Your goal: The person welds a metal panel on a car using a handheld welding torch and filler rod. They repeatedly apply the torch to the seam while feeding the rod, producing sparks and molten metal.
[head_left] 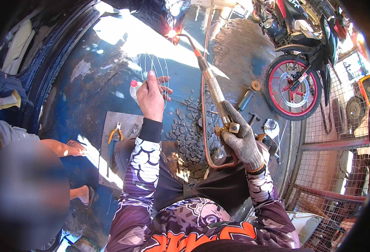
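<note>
1. Outdoor workshop floor (88, 101), painted blue and badly worn, lit by hard sun; a person sits low over it, knees toward the middle of the floor.
2. Right hand (241, 140), in a grey knit glove, is closed round the brass valve body of a gas torch (212, 86); the torch runs up and away to a bent tip, where a bright flame (171, 32) burns against a dark metal part (160, 12) at the far edge of the floor.
3. An orange hose (204, 138) loops from the torch handle down past the knee.
4. Left hand (151, 98), bare, is raised with its fingers pinched on a bundle of thin wire rods (155, 67) that point toward the flame; a small pale bottle with a red cap (134, 89) shows just behind this hand, though whether the hand also grips it cannot be told.
5. Stage of work, as judged: heating is in progress, and the rods stand well short of the glowing spot, so feeding of filler into the joint appears not yet begun.
6. Loose grey stone pieces (189, 134) lie between the knees; orange-handled pliers (114, 135) rest on a steel plate (109, 159) at the near left of the floor.
7. A motorcycle with a red wheel (292, 88) stands at the right edge, and another person's bare foot (73, 148) at the left.
</note>
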Available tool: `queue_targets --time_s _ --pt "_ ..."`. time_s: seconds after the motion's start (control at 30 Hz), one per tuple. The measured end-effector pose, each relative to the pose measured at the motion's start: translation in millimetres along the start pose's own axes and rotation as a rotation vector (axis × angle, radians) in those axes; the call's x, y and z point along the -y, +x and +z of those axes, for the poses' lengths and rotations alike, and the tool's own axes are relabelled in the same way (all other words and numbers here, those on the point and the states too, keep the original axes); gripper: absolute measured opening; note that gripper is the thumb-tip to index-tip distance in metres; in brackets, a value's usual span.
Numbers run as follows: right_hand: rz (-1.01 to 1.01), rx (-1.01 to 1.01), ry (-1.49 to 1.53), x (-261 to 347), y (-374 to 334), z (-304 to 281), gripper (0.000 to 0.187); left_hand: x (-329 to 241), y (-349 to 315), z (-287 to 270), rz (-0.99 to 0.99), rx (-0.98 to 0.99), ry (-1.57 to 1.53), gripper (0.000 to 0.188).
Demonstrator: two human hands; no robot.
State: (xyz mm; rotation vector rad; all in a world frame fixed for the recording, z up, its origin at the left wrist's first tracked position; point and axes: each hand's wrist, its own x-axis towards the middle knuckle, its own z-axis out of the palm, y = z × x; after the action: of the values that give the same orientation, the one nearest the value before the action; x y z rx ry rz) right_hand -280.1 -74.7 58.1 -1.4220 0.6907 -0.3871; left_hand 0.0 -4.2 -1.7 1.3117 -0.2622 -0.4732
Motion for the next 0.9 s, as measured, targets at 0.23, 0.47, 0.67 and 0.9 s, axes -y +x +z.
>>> queue_targets --time_s 0.23,0.47,0.67,0.9 --pt "0.013 0.003 0.007 -0.3 -1.3 -1.1 0.081 0.2 0.1 -0.4 -0.005 0.007 0.001 0.058" --pt "0.008 0.004 0.010 1.3 -2.5 1.3 0.082 -2.5 -0.6 0.4 -0.011 0.003 -0.005 0.063" --pt "0.011 0.001 0.022 0.6 -2.0 1.9 0.083 -1.3 0.5 0.2 0.003 0.005 0.002 0.063" --pt "0.010 0.003 0.023 -0.7 -2.5 1.1 0.083 1.6 1.0 -2.0 0.003 0.024 -0.001 0.056"
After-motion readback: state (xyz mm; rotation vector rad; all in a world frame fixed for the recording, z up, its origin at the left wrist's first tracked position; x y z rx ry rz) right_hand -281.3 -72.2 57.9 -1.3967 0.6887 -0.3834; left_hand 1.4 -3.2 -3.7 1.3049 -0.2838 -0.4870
